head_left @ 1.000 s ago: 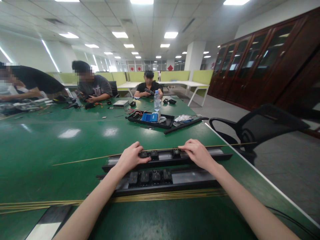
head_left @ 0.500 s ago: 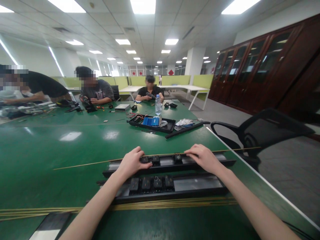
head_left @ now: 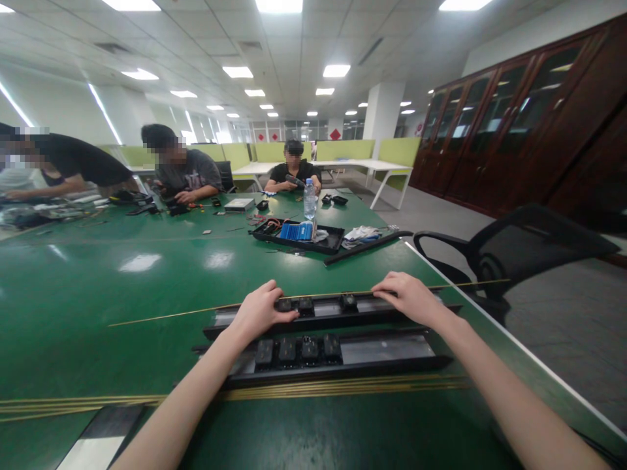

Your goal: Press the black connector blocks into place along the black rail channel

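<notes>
A long thin brass-coloured rod (head_left: 171,315) lies along the far edge of the farther black channel (head_left: 337,318), its ends reaching past both sides. My left hand (head_left: 260,307) is at the channel's left part, thumb and fingers around its edge and a black block. Further right, my right hand (head_left: 404,294) pinches the rod with thumb and fingertips. Between the hands, black blocks (head_left: 349,301) sit in the channel. Nearer to me is a second black channel (head_left: 386,349) with several black blocks (head_left: 310,350) in its left half.
Several brass-coloured rods (head_left: 343,390) lie in front of the channels. Beyond are a black tray (head_left: 333,240) with a blue part, a bottle (head_left: 309,201), a black strip (head_left: 367,249) and gloves (head_left: 361,236). A chair (head_left: 519,251) stands right. Three people work across the table.
My right hand has slid a little to the right along the rod. My left hand stays at the left part of the channel. The view has shifted slightly.
</notes>
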Available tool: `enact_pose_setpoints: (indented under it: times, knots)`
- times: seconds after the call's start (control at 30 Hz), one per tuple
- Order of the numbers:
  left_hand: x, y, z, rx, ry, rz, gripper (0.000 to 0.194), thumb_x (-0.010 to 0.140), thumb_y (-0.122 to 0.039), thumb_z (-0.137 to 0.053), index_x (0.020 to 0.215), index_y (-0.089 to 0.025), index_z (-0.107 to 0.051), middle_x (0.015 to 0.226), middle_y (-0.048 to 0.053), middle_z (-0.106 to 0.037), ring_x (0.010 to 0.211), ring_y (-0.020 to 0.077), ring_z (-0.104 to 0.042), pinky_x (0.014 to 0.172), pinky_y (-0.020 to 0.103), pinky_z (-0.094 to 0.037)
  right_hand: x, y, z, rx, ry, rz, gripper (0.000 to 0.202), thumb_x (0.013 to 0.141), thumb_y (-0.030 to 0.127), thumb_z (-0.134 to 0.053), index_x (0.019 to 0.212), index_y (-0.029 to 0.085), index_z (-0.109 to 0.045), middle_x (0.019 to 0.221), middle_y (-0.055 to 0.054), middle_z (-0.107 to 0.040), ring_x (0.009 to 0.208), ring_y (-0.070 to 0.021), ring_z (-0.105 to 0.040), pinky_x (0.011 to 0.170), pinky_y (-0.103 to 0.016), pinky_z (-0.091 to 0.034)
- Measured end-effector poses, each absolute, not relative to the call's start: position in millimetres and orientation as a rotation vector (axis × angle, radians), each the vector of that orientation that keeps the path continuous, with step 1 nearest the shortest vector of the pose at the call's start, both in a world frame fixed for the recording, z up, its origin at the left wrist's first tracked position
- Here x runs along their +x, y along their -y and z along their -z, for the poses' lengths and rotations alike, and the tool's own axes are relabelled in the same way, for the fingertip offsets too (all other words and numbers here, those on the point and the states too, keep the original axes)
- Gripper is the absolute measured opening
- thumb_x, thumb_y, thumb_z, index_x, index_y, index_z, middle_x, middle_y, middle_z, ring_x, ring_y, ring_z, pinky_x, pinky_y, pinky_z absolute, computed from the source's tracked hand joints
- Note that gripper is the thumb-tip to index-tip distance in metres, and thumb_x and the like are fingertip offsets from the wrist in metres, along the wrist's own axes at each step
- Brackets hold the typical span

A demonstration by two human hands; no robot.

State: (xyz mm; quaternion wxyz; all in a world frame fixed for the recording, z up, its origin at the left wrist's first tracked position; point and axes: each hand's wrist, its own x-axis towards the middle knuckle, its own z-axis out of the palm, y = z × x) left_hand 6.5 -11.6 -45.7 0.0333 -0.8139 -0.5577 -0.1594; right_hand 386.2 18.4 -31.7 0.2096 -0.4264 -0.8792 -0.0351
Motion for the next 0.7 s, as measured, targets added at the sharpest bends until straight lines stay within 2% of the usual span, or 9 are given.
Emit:
enact_pose_setpoints:
  times: [0.2,0.7]
  knots:
    - [6,10,48,-2.495,1.721,0.485,0.047,0.078,-0.066,-0.063,0.088,-0.020,-0.066,0.091,0.003,-0.057,0.080,0.0186,-0.060,0.071,0.028,-0.044,391,-19,27,-1.278,2.493,0.298,0.016,0.090,0.029,-0.061,0.094,0.026,-0.077,0.086,-0.006,-0.069,0.077,-0.0205,-0.061,0.073,-0.033,-0.046]
    - [5,8,50,-2.501,1.731,0.504,0.047,0.077,-0.067,-0.063,0.088,-0.021,-0.067,0.091,0.003,-0.059,0.079,0.0189,-0.061,0.071,0.028,-0.045,415,-22,20,-1.405,2.446,0.235,0.013,0.086,0.027,-0.066,0.087,0.028,-0.078,0.084,-0.004,-0.067,0.076,-0.0190,-0.063,0.072,-0.031,-0.046]
